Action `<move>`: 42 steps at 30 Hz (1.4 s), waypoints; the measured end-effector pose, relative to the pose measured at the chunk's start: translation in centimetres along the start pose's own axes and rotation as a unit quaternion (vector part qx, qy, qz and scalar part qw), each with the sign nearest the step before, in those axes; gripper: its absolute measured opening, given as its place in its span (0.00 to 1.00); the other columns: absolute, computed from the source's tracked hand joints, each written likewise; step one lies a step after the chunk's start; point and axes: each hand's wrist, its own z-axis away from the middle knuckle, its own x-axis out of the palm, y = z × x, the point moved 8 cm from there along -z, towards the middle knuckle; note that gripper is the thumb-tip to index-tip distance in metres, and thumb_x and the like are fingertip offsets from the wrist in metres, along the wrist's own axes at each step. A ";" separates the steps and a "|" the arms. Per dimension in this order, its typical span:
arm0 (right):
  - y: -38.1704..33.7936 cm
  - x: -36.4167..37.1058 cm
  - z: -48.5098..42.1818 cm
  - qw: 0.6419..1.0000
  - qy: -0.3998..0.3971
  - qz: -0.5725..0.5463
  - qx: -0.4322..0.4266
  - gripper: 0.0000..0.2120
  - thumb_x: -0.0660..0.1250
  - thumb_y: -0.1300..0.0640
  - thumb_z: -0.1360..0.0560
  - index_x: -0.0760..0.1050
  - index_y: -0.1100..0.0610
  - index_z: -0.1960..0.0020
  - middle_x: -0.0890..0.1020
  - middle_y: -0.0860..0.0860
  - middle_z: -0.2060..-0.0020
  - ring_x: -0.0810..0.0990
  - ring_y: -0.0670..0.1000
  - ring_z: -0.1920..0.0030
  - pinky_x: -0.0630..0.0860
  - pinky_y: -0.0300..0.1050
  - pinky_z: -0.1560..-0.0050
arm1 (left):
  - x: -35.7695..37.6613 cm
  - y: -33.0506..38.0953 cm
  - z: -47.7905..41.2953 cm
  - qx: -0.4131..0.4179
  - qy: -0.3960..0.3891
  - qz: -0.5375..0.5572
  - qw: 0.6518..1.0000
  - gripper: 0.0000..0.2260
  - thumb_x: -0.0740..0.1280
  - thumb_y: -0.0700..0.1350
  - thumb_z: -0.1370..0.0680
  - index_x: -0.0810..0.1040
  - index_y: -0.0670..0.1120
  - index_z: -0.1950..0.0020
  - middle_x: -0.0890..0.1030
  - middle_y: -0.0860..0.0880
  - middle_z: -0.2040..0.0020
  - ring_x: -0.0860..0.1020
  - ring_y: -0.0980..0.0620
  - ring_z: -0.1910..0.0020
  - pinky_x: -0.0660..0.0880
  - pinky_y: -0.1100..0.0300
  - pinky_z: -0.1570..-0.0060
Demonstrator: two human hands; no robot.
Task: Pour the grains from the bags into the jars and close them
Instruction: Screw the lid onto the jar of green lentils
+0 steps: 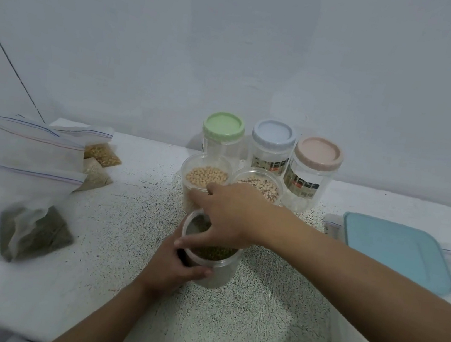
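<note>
Jar of green grains: open, at desk centre, gripped by the left hand, probably for steadiness | right hand: spread over its mouth, nothing held | lidded jars: kept behind, within reach | bags: set aside left.

Upper centre: pale green lid, pale blue lid, dusty pink lid. Right: turquoise lid. White table, black speckles. Centre: beige beans, dark green grains in clear jar. Left: clear bags, blue-red stripes.
</note>
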 end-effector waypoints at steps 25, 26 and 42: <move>2.1 -1.2 0.6 0.998 0.030 0.011 0.050 0.42 0.48 0.20 0.28 0.78 0.58 0.57 0.80 0.51 0.64 0.79 0.51 0.65 0.76 0.45 0.65 | 0.4 0.9 0.2 0.004 0.003 -0.024 1.000 0.44 0.82 0.59 0.37 0.70 0.41 0.29 0.83 0.49 0.37 0.81 0.49 0.38 0.77 0.61 0.42; 1.9 -1.5 0.7 0.998 0.039 0.032 0.031 0.41 0.50 0.20 0.28 0.79 0.56 0.53 0.80 0.50 0.61 0.79 0.50 0.63 0.75 0.44 0.65 | 0.3 0.9 0.2 0.006 0.005 -0.026 1.000 0.44 0.83 0.58 0.37 0.70 0.42 0.29 0.83 0.49 0.37 0.81 0.49 0.37 0.77 0.61 0.42; -0.3 0.4 1.6 0.992 0.042 -0.042 -0.113 0.37 0.62 0.24 0.28 0.65 0.40 0.25 0.74 0.52 0.36 0.72 0.53 0.36 0.74 0.51 0.40 | 0.0 1.3 0.3 0.021 0.020 -0.040 0.999 0.39 0.82 0.51 0.36 0.71 0.41 0.30 0.82 0.48 0.37 0.81 0.49 0.38 0.78 0.61 0.44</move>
